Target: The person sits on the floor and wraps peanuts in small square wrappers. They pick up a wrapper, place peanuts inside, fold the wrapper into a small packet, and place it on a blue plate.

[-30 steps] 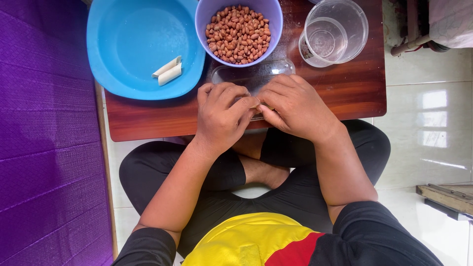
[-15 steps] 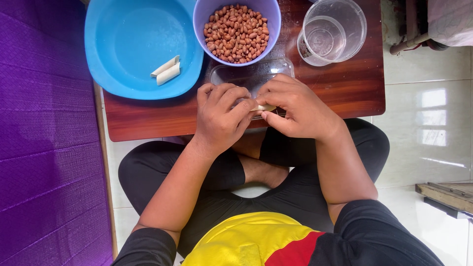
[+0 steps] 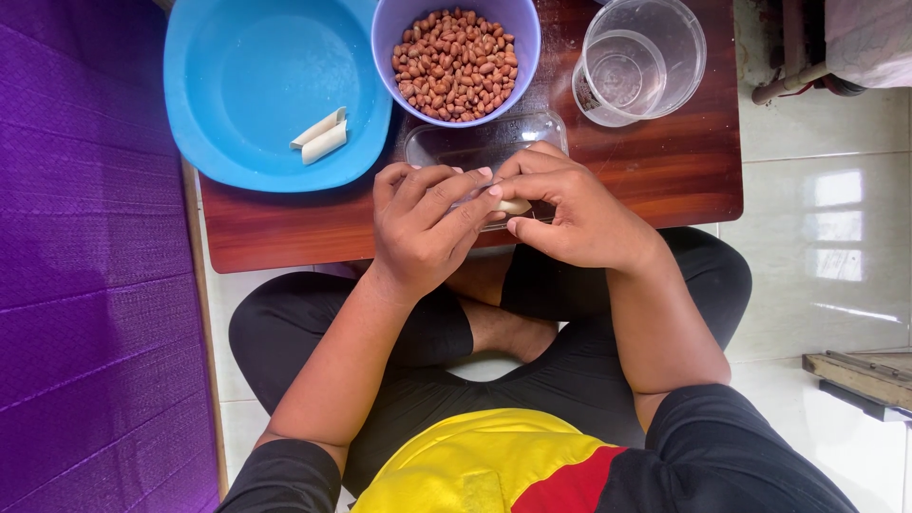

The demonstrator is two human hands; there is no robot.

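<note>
My left hand and my right hand meet over the near edge of a low wooden table. Together their fingertips pinch a small pale roll of dough or wrapper. Directly under the hands lies a clear rectangular dish, partly hidden by my fingers. Just behind it stands a purple bowl full of reddish-brown peanuts. To the left, a blue basin holds two finished pale rolls.
A clear measuring cup nested in a clear container stands at the table's right rear. A purple mat covers the floor at left. White tiles lie to the right, with a wooden object beyond my crossed legs.
The fingers of both hands have shifted slightly around the pale roll, which now shows more clearly between the fingertips. Everything on the table stays put.
</note>
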